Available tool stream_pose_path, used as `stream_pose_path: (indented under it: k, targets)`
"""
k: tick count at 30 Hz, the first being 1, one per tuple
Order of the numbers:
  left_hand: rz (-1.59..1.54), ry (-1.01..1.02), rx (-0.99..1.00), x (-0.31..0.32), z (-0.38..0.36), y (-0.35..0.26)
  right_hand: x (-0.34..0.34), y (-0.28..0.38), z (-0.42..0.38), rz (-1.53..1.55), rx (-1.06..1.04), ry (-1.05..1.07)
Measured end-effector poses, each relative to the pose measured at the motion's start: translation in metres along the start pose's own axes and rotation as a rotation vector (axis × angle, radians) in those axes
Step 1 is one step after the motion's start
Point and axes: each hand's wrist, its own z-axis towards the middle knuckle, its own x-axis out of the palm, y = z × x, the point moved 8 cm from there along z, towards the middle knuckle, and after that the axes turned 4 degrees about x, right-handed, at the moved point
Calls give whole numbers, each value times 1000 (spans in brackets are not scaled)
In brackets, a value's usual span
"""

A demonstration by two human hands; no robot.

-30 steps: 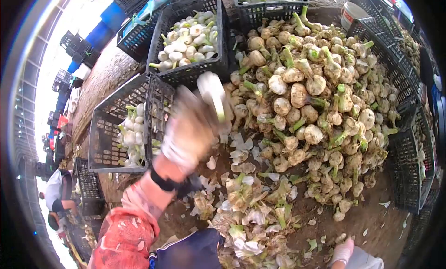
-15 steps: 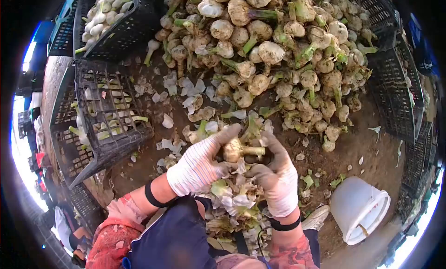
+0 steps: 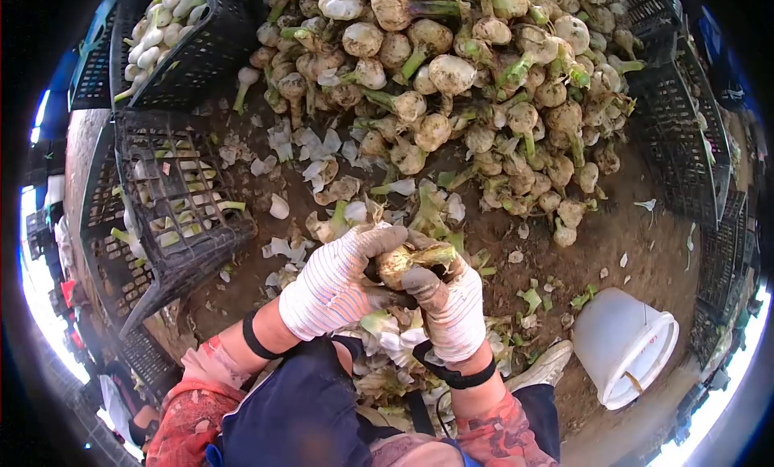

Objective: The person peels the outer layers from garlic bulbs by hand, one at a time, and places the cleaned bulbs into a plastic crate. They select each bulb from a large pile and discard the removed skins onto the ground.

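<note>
Between both gloved hands is one garlic bulb [image 3: 395, 265] with a short stem pointing right. My left hand [image 3: 343, 278] is closed around the bulb's left side, thumb on top. My right hand [image 3: 447, 302] is closed on its stem end, with the thumb pressed against the underside near the neck. Both gloves are white with dirt-darkened fingers. Under and around the hands lie loose garlic skins [image 3: 391, 334] and leaf scraps. Beyond them rises a large heap of soil-stained garlic bulbs [image 3: 451, 76] with cut stems.
A black crate of cleaner white garlic [image 3: 165, 36] stands at upper left. Below it, a tilted black crate [image 3: 173, 257] holds more garlic. More black crates [image 3: 677, 136] line the right side. A white bucket [image 3: 609, 346] lies tipped on the dirt floor beside a shoe [image 3: 548, 366].
My right hand has moved left and closed onto the garlic's stem end; before, its fingers were spread around the stem. The whole view has shifted slightly.
</note>
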Motion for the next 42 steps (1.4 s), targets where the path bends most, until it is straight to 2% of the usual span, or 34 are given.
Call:
stream_pose_path:
  k: [1, 5, 7, 11, 13, 14, 16, 19, 20, 22, 23, 24, 25, 26, 29, 31, 32, 34, 35, 37, 38, 40, 42]
  targets:
    - [-144, -33, -19, 0, -1, 2, 0, 0, -1, 0, -1, -2]
    - [-161, 12, -56, -2, -3, 5, -2, -10, -2, 33, 34, 15]
    - [-339, -6, -153, 1, -7, 19, -3, -9, -3, 41, 18, 24]
    - [-268, 31, -193, -1, -3, 11, -1, -5, -2, -20, 46, 25]
    - [-470, -41, -198, -3, -6, 17, -3, -7, -2, -33, 71, 12]
    - [-472, -42, -197, -4, -6, 13, -6, -9, -2, -79, 106, 19]
    - [-615, -88, -424, -4, -10, 16, -10, -13, -1, -125, 143, 25]
    - [-723, -63, -551, -2, -16, 31, -2, -15, 3, -74, 157, 102]
    - [-723, -63, -552, 1, -17, 33, -2, -12, 4, -139, 114, 58]
    - [-642, -152, -404, -3, -15, 31, -2, -16, 8, -204, 73, 13]
    - [-643, -152, -408, -8, -13, 26, -4, -15, 12, -289, -96, 12]
    - [-701, -90, -556, -8, -13, 23, -3, -8, 11, -373, -269, 11]
    - [-756, -27, -703, -4, -16, 23, -2, -3, 10, -500, -314, -27]
    - [-929, -118, -679, 2, -15, 33, -1, -4, 10, -499, -314, -28]
    - [-954, -38, -644, 3, -13, 37, -6, -8, 14, -519, -242, -88]
    - [-525, -317, -237, -17, -9, 31, -5, 7, 9, -682, -457, -107]
    - [-523, -316, -241, -17, -10, 37, -3, 13, 4, -759, -563, -120]
    - [-228, 48, -261, 0, -7, 39, 1, 18, -1, -691, -549, -91]
    - [-673, 4, -517, 9, -11, 42, -5, 13, 1, -524, -365, -120]
    - [-764, 71, -543, 8, -11, 28, -22, -4, 6, -188, -35, -186]
    - [-854, 140, -567, 13, -13, 24, -29, -14, 11, -63, 8, -191]
    - [-877, 155, -529, 17, -13, 22, -48, -22, 23, -180, 8, -316]
    - [-905, 154, -513, 11, -10, 11, -56, -19, 34, -1120, -132, -219]
